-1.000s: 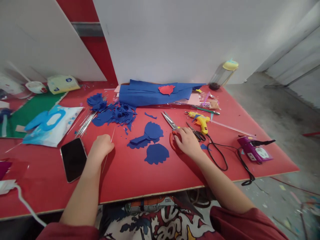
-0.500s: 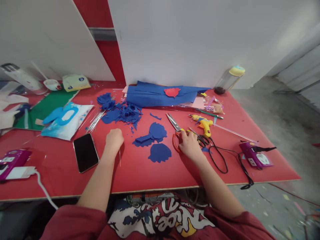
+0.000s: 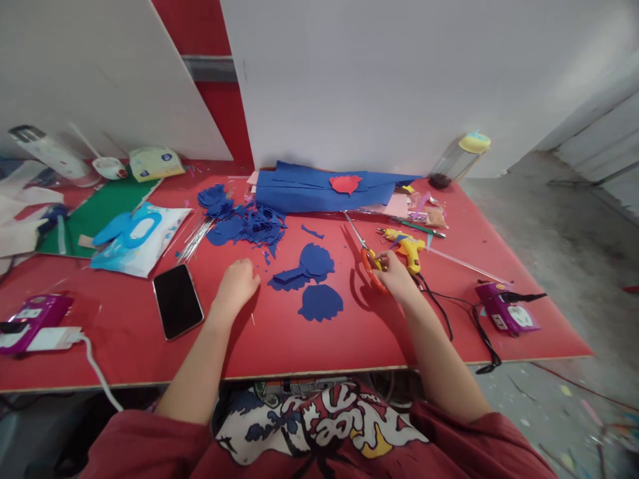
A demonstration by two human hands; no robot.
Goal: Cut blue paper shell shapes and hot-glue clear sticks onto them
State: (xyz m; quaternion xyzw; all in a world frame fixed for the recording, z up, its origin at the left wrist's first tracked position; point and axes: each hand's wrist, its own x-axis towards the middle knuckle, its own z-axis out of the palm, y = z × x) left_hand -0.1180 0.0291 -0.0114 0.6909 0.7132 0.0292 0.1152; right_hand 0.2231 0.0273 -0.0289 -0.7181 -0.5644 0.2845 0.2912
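My right hand (image 3: 397, 276) grips the orange-and-yellow handles of a pair of scissors (image 3: 372, 263), lifted off the red table with the blades pointing away from me. My left hand (image 3: 237, 287) is closed over the table, between the phone and the blue cut-outs. A thin pale wire (image 3: 253, 319) shows just below its fingers; how it is held is mostly hidden. Between my hands lie a scalloped blue cut-out (image 3: 320, 303) and, behind it, overlapping blue pieces (image 3: 315, 261).
A black phone (image 3: 178, 303) and a wipes packet (image 3: 144, 239) lie left. Blue scraps (image 3: 262, 225) and silver wires (image 3: 196, 241) sit behind my left hand. A yellow glue gun (image 3: 410, 247) with its cable and a purple power socket (image 3: 509, 309) are right. Blue sheets (image 3: 309, 189) lie at the back.
My right hand has picked the scissors up from the table by their handles. My left hand has shifted slightly right, and less of the thin wire shows below it.
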